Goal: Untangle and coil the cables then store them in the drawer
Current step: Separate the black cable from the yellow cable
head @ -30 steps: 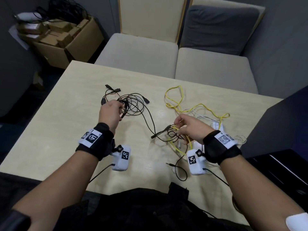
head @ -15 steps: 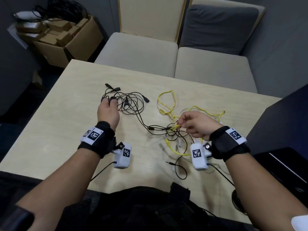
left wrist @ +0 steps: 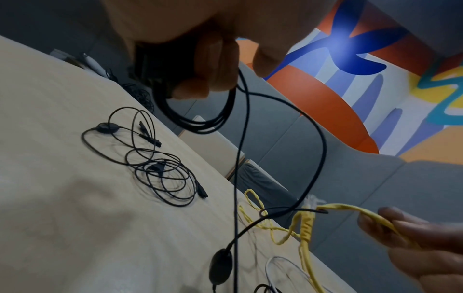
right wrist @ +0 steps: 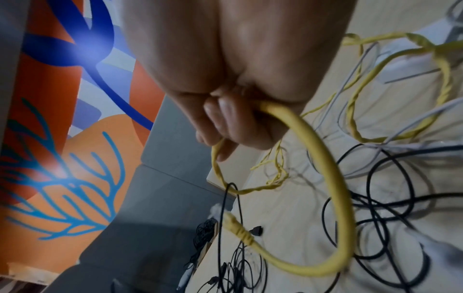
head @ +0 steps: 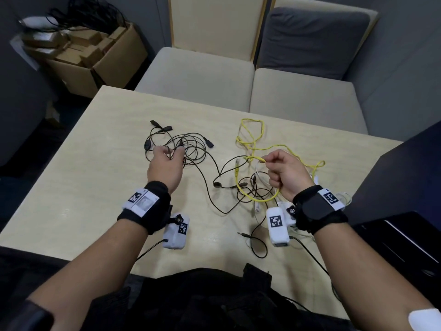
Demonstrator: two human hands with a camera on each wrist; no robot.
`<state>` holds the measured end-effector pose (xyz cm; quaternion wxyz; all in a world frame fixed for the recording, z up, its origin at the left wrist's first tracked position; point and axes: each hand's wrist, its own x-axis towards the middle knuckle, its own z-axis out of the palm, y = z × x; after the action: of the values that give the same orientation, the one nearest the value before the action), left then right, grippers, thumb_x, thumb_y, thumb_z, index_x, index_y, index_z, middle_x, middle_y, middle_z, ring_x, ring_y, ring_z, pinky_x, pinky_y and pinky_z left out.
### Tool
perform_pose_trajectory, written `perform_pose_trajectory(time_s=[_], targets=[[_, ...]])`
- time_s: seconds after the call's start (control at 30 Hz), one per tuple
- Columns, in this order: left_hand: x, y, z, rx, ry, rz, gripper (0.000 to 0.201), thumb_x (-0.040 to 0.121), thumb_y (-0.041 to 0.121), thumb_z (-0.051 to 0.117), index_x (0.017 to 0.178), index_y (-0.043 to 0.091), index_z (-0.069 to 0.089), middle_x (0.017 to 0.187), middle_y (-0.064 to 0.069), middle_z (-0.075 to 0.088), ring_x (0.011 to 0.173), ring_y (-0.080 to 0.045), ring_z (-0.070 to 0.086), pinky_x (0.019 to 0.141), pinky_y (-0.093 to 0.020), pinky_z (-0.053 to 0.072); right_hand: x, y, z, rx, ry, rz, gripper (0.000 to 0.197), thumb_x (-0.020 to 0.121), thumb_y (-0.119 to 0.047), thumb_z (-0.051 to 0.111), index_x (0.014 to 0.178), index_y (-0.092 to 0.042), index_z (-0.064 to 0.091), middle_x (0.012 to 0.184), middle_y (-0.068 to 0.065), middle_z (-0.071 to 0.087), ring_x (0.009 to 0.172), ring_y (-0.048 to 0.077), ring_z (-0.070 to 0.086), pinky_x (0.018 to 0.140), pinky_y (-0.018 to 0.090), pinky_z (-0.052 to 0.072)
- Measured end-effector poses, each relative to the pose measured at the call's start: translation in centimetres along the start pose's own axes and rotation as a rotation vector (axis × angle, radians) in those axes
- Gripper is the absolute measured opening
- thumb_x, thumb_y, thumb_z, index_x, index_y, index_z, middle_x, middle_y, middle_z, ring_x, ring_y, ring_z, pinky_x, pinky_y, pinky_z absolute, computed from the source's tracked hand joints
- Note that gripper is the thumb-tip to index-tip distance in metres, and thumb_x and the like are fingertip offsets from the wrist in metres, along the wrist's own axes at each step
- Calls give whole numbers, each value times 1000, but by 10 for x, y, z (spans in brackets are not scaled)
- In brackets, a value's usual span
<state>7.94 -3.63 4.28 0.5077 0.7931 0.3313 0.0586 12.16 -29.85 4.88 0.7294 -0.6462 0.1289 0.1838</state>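
1. Pale wood counter (head: pixel 78 177), beige sofa at 12 o'clock.
2. Left hand (head: pixel 164 163) grips coiled loops of the black cable (head: pixel 210 168): light, limp, tangle-prone.
3. Right hand (head: pixel 285 172) pinches the yellow cable (head: pixel 253 199) near its plug: stiffer and springy, judging by its curl, best held there.
4. Tangle sits at 3 o'clock.

An office lounge or meeting nook: a pale wood-grain counter (head: pixel 95 177) faces a beige upholstered bench seat (head: pixel 248 84) with a grey cushion (head: pixel 312 41), hemmed by grey partition walls. An open cardboard box (head: pixel 95 58) of small cartons sits in the corner, and a colourful painted mural (left wrist: pixel 350 69) covers the wall above.
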Motion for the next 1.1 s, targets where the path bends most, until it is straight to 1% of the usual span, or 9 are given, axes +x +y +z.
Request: perform_pose_trajectory(time_s=[0.1,0.3,0.43,0.53,0.7,0.8,0.87,0.93,1.1], targets=[[-6,10,4,180,-74,88,43,88,48,54,115,16,45,92,-1,59,90,-25,53,80,-30,38,-3,2,1,-50,-4,-30,30,87,15,40,76,-11,49,79,7,49,40,7,35,39,17,23],[-19,23,28,445,-231,252,44,84,55,57,100,18,40,97,-4,59,94,-28,56,79,-33,41,-8,2,7,-48,-43,-36,31,85,17,37,75,-11,48,86,10,49,44,9,38,41,20,27],[-22,25,36,487,-309,250,62,79,56,64,119,15,42,109,-6,61,104,-29,57,87,-35,45,-13,0,13,14,-23,-63,32,86,18,35,75,-9,48,87,8,53,42,8,36,41,20,26],[-22,18,40,556,-445,303,81,75,61,66,138,24,31,118,-9,61,112,-29,56,90,-34,43,-13,-2,16,69,-19,-76,32,86,18,33,76,-9,47,87,10,53,42,9,33,41,20,25],[-28,11,52,680,-636,316,68,74,65,64,131,32,51,130,-2,59,118,-19,54,93,-27,41,-14,-6,20,193,-31,-69,32,87,17,33,76,-9,47,89,11,49,42,8,32,40,20,26],[-31,11,58,606,-668,264,54,73,58,70,117,28,63,117,-1,65,108,-18,59,89,-26,44,-16,-9,21,284,-54,-47,31,88,16,32,78,-9,46,86,12,45,42,8,32,39,19,28],[-30,9,60,551,-705,230,32,71,52,75,91,27,68,87,2,70,84,-16,63,76,-25,47,-17,-10,21,316,-61,-36,31,89,16,32,78,-9,46,83,12,45,41,7,31,38,18,27],[-27,5,59,538,-716,233,26,73,47,74,70,23,65,63,5,61,64,-14,55,61,-25,42,-17,-11,19,288,-54,-41,31,89,17,32,78,-8,46,83,12,50,40,6,27,38,17,22],[-14,-1,41,488,-669,246,24,81,35,70,63,23,60,55,5,50,56,-12,46,53,-24,33,-12,-16,2,90,-10,-72,29,87,17,38,77,-9,47,78,9,59,37,4,20,36,12,16]])
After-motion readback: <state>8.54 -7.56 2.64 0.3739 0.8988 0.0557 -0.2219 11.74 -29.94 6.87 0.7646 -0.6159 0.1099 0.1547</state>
